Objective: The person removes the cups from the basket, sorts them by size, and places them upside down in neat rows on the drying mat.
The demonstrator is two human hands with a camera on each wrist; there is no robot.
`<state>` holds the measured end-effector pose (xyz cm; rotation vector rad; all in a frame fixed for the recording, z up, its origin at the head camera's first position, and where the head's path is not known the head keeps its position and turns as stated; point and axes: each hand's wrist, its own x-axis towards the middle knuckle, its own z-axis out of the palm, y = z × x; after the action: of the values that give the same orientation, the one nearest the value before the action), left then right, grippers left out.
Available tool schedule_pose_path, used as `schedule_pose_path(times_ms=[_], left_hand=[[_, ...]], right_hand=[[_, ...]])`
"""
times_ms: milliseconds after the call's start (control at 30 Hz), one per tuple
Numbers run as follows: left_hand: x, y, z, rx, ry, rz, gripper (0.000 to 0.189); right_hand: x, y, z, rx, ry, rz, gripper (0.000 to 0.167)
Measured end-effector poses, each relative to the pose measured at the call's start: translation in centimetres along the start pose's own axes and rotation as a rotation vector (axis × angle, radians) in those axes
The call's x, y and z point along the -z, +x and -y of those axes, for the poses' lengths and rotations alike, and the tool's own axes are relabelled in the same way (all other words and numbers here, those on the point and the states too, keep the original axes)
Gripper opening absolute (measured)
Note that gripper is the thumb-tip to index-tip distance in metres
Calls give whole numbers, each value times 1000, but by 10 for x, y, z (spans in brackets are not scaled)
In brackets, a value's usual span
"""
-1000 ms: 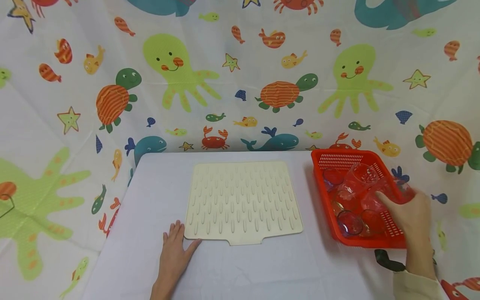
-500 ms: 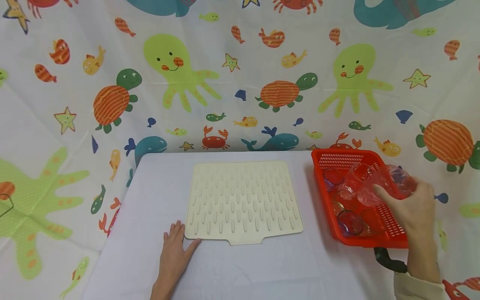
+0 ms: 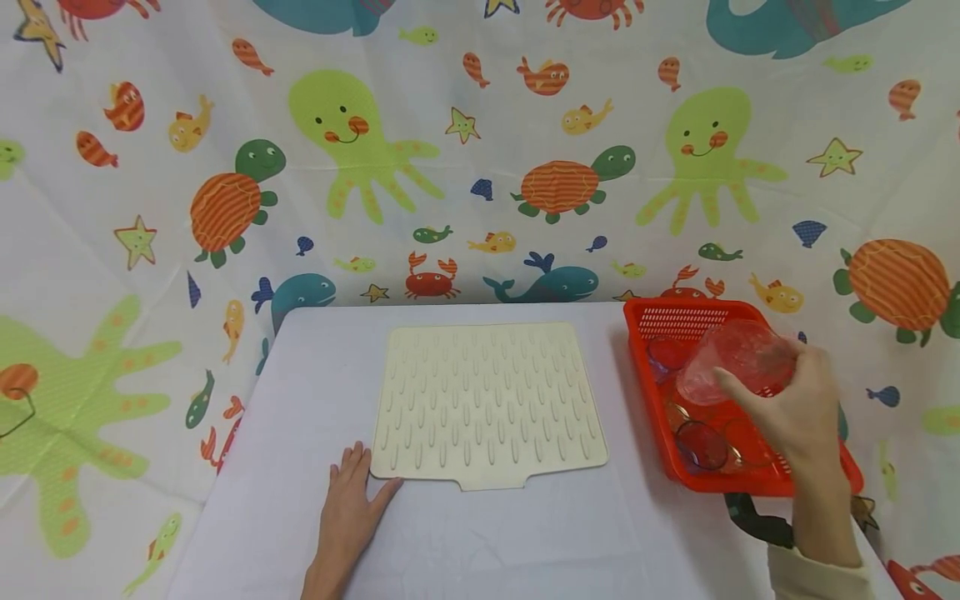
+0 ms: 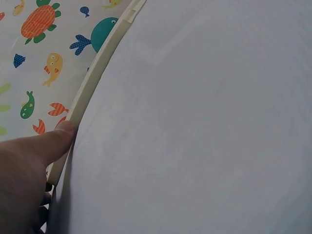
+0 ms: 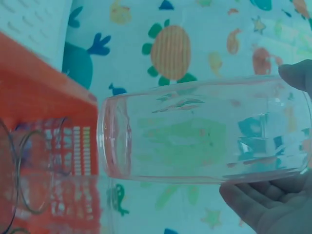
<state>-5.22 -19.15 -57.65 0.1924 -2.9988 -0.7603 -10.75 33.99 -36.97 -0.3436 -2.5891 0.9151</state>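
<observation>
My right hand (image 3: 802, 408) grips a clear drinking glass (image 5: 209, 131) by one end, thumb on one side and fingers on the other. The glass lies on its side in the air over the red plastic basket (image 3: 731, 483). Several more glasses (image 3: 701, 444) are in that basket, partly behind the held one. My left hand (image 3: 350, 508) lies palm down on the white table with its fingers straight. Its thumb (image 4: 66, 127) touches the near left edge of a cream ridged draining board (image 3: 480, 392), and the fingers lie along the board's left corner.
The basket stands at the table's right side, to the right of the board. A white cloth (image 3: 495, 550) covers the table. Behind it hangs a curtain (image 3: 465, 83) printed with sea animals. A black strap (image 3: 757, 525) sits by my right wrist.
My right hand has moved slightly left over the basket, bringing the glass up and away from the basket's right side. The left hand and the board have stayed where they were.
</observation>
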Motion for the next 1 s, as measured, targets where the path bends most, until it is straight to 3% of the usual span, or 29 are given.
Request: schedule_pose_path(times_ms=[333,600,1000], left_hand=[[-2,1,2,-14,-2,-12,84],[2,2,0,18,8,68,82],[4,1,-2,30,-7,65,83]], right_hand=[[-19,-14,28,176,41,104,92],[-43,-24,52,294,86,164,88],[-82,-36,78,413,129,260,89]])
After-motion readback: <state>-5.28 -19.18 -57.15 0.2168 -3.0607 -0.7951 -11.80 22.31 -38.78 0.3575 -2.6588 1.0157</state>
